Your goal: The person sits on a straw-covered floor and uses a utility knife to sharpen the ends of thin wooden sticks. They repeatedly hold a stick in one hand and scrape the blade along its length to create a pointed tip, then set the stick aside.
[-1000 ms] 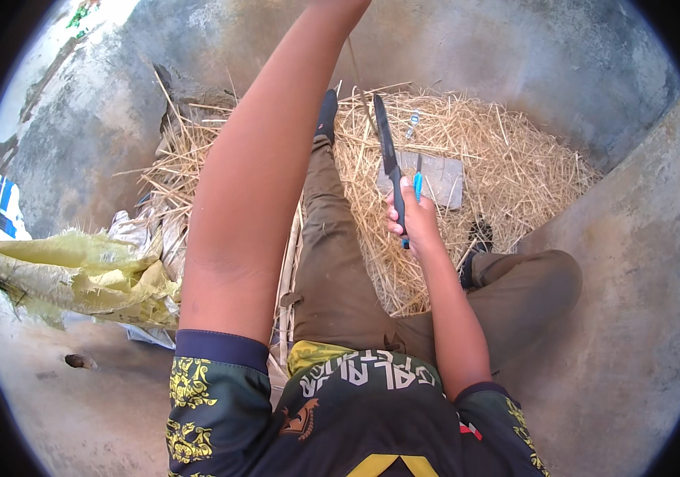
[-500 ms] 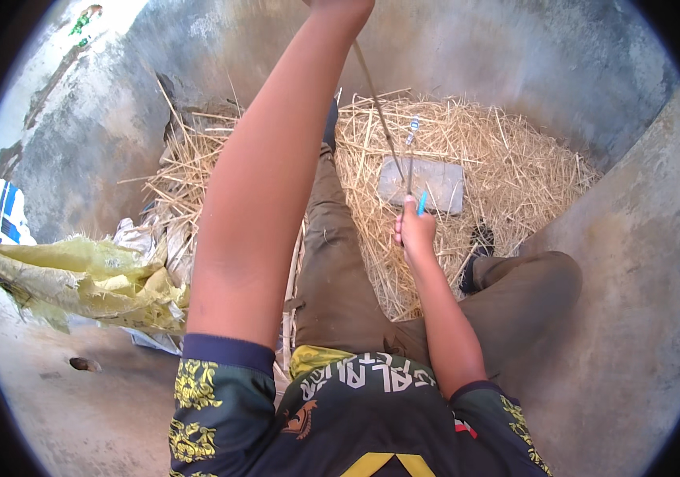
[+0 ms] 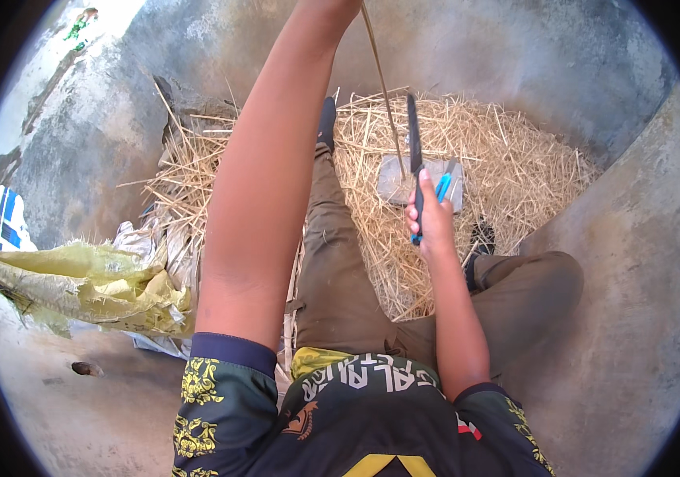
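At the top edge, my left hand (image 3: 338,6) is mostly cut off and its fingers are out of sight. A thin brown stick (image 3: 388,99) runs down from it, held upright, to the grey block (image 3: 392,189) on the straw. My right hand (image 3: 435,222) is closed around the handle of a knife (image 3: 415,131). The long dark blade points away from me, beside the stick and apart from it. Next to my thumb shows a light-blue piece (image 3: 443,188) with a grey, blade-like end; whether it is a second tool is unclear.
Loose straw (image 3: 507,151) covers the floor around my legs (image 3: 340,262). A torn yellowish sack (image 3: 77,278) lies at the left. Concrete walls (image 3: 499,48) curve close around, and a small hole (image 3: 85,368) shows at the lower left.
My right hand has drawn back from the stick and turned, shifting slightly right, so the knife blade now shows fully. My left arm has risen slightly, taking the hand farther out of view.
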A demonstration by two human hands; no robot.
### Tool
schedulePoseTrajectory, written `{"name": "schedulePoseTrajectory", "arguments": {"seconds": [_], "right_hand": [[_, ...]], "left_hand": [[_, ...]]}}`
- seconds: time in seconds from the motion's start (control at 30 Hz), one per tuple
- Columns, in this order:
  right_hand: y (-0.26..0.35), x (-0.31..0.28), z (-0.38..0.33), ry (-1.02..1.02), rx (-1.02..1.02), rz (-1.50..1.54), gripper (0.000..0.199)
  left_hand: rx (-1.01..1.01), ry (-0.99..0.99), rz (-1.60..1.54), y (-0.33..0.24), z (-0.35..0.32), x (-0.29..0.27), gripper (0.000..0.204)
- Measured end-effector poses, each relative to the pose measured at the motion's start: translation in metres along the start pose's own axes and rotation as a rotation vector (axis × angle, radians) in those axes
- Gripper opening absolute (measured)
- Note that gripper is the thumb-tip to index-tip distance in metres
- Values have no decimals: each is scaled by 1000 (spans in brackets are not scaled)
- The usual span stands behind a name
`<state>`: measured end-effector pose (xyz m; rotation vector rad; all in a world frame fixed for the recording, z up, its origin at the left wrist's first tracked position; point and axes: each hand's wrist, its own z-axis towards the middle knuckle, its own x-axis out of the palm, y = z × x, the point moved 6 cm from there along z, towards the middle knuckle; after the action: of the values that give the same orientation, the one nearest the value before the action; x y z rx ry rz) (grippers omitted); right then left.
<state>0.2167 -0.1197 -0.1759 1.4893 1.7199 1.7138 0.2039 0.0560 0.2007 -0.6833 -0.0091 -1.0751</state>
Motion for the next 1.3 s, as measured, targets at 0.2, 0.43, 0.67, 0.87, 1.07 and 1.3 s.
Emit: {"name": "schedulePoseTrajectory", "arguments": {"seconds": [0.2,0.43,0.67,0.87,1.07,1.3], "right_hand": [[34,8,-17,84,-262,-17,52],[32,-2,-8,14,-53,-253,50],[14,7,-12,10,-148,-37,51],[-21,-16,11,-141,173,-95,50],[12,-4,5,-128,-210,-248,50],[2,-34,35,-304,-83,-1223,58]], "left_hand": [[-87,43,-137,-11,-11,9,54],[-84,10,-104,-8,-10,5,59],[-148,61,-199,-4,-8,7,60],[-105,87,-202,-3,-9,18,59],[-78,27,-150,-5,-12,20,59],[-53,72,-136,-9,-16,27,59]]}}
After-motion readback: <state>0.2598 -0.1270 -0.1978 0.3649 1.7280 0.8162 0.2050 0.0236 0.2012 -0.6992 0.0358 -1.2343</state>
